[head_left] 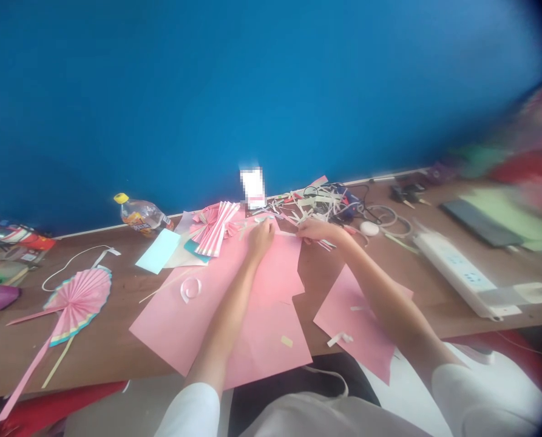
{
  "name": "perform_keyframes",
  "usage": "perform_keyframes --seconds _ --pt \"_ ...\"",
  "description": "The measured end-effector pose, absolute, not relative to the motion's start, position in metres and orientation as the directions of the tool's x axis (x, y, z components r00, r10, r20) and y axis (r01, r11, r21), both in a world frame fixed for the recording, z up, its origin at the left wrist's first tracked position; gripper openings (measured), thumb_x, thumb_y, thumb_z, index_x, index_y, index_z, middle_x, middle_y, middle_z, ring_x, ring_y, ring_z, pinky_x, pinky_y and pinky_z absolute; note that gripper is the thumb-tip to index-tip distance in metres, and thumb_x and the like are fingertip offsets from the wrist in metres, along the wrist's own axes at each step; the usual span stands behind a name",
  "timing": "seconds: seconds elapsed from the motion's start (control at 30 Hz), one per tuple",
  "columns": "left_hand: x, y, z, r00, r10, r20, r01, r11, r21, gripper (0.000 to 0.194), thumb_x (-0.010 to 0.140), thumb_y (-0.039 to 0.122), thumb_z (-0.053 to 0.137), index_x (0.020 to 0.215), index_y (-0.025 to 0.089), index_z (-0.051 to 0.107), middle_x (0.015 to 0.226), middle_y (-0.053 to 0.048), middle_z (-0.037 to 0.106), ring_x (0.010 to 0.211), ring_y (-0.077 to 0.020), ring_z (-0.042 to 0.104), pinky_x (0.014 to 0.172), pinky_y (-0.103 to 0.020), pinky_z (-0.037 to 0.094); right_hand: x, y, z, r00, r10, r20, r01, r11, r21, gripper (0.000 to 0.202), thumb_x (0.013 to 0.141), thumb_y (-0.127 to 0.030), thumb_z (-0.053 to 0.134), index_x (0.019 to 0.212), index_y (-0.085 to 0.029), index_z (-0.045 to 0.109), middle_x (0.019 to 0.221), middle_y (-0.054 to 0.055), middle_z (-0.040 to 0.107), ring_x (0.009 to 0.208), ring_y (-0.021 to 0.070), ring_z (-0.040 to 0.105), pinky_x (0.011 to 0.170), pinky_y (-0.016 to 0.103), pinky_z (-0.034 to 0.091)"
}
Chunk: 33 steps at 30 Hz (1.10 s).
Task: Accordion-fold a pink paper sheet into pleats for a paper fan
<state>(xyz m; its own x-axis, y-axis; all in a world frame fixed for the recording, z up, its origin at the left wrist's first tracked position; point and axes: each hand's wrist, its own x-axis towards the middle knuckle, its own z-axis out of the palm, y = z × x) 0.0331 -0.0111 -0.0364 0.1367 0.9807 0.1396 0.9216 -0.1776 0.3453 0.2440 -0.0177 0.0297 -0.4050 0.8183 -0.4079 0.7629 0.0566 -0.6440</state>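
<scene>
Both my arms reach over large pink paper sheets (271, 331) on the brown table. My left hand (261, 238) is closed at the top part of the pink paper, with something pale at its fingertips. To its right, my right hand (315, 230) is pinched near the paper's upper right edge, by a heap of thin paper strips (323, 203). A narrow pale strip seems to run between the two hands, but what each one grips is too small to make out. A pleated pink paper piece (218, 227) lies left of my left hand.
On the left are a pink folded fan (82, 297), a plastic bottle (143, 213) and a light blue paper (159, 250). A smaller pink sheet (357, 309) lies under my right forearm. A white power strip (457, 267) and dark tablet-like object (480, 223) are on the right.
</scene>
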Motion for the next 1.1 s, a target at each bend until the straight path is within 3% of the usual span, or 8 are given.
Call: perform_keyframes --seconds 0.17,0.33,0.5,0.87,1.1 --pt "0.033 -0.010 -0.039 0.160 0.975 0.154 0.895 -0.209 0.394 0.020 0.098 0.035 0.038 0.092 0.020 0.050 0.082 -0.004 0.063 0.071 -0.0177 0.055 0.060 -0.028 0.026 0.242 -0.018 0.025 -0.362 0.824 -0.436 0.797 0.031 -0.603 0.023 0.074 -0.022 0.054 0.052 -0.016 0.059 0.053 0.004 0.063 0.048 0.0102 0.049 0.050 0.023 0.038" --pt "0.032 -0.011 -0.038 0.164 0.973 0.162 0.857 -0.222 0.465 0.034 0.093 0.054 0.046 0.089 0.020 0.049 0.080 -0.002 0.061 0.069 -0.0161 0.051 0.059 -0.028 0.026 0.241 -0.019 0.024 -0.338 0.836 -0.432 0.836 0.056 -0.545 0.023 0.071 -0.022 0.054 0.051 -0.015 0.062 0.056 0.006 0.066 0.055 0.0127 0.056 0.053 0.022 0.039" --pt "0.032 -0.010 -0.036 0.155 0.977 0.144 0.849 -0.207 0.486 0.043 0.085 0.062 0.055 0.086 0.019 0.049 0.078 -0.003 0.058 0.067 -0.0157 0.047 0.060 -0.028 0.024 0.240 -0.018 0.021 -0.330 0.843 -0.424 0.851 0.072 -0.520 0.024 0.071 -0.022 0.053 0.051 -0.015 0.064 0.057 0.007 0.067 0.061 0.0148 0.061 0.058 0.022 0.042" --pt "0.043 -0.015 -0.021 0.083 0.995 0.051 0.874 -0.098 0.476 0.050 0.069 0.058 0.073 0.086 0.018 0.047 0.075 -0.003 0.056 0.066 -0.0141 0.046 0.060 -0.029 0.025 0.235 -0.018 0.025 -0.283 0.846 -0.453 0.899 0.069 -0.433 0.022 0.067 -0.020 0.055 0.048 -0.015 0.065 0.061 0.010 0.069 0.064 0.0173 0.063 0.058 0.024 0.043" --pt "0.045 -0.016 -0.022 0.078 0.994 0.080 0.856 -0.108 0.505 0.050 0.067 0.059 0.071 0.088 0.019 0.050 0.083 -0.006 0.061 0.071 -0.0184 0.052 0.060 -0.030 0.028 0.235 -0.015 0.015 -0.270 0.862 -0.428 0.916 0.094 -0.391 0.018 0.064 -0.017 0.055 0.052 -0.014 0.069 0.059 0.009 0.068 0.059 0.0175 0.061 0.053 0.025 0.041"
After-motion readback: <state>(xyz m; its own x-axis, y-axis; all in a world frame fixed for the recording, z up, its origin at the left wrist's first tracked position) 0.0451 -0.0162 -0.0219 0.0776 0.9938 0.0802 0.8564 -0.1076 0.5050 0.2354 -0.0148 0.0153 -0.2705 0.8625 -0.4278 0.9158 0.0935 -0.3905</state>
